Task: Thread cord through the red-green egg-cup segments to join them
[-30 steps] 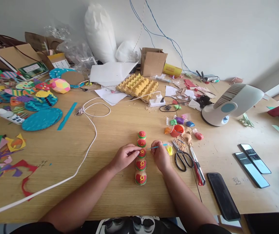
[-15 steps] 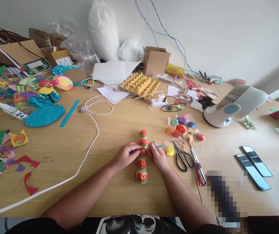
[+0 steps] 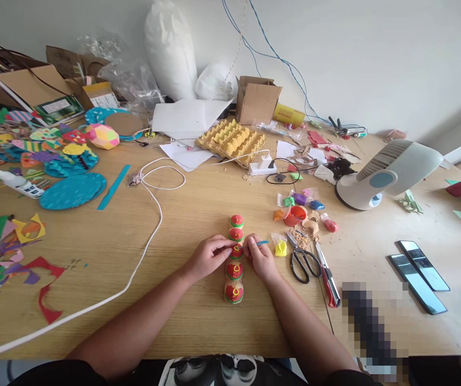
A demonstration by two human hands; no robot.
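Observation:
A strip of rounded domes [image 3: 234,271] lies on the wooden table, running away from me. The domes are capped in red with green edges, and the nearer ones bear small yellow loops. My left hand [image 3: 214,254] is at the strip's left side, thumb and fingertips closed at the middle dome. On the other side, my right hand [image 3: 259,256] pinches a thin blue modelling tool [image 3: 263,242], its tip by that same dome. My fingers partly hide the middle dome.
Right of the strip lie a yellow clay packet [image 3: 280,247], black scissors [image 3: 305,261], a red utility knife [image 3: 330,284] and an orange-red cup [image 3: 295,215]. A white cable [image 3: 146,249] crosses the left side. A fan [image 3: 379,179] and two phones [image 3: 418,283] stand farther right.
The view has shifted very slightly. Both hands keep nearly the same position at the middle dome, and the blue tool has barely moved.

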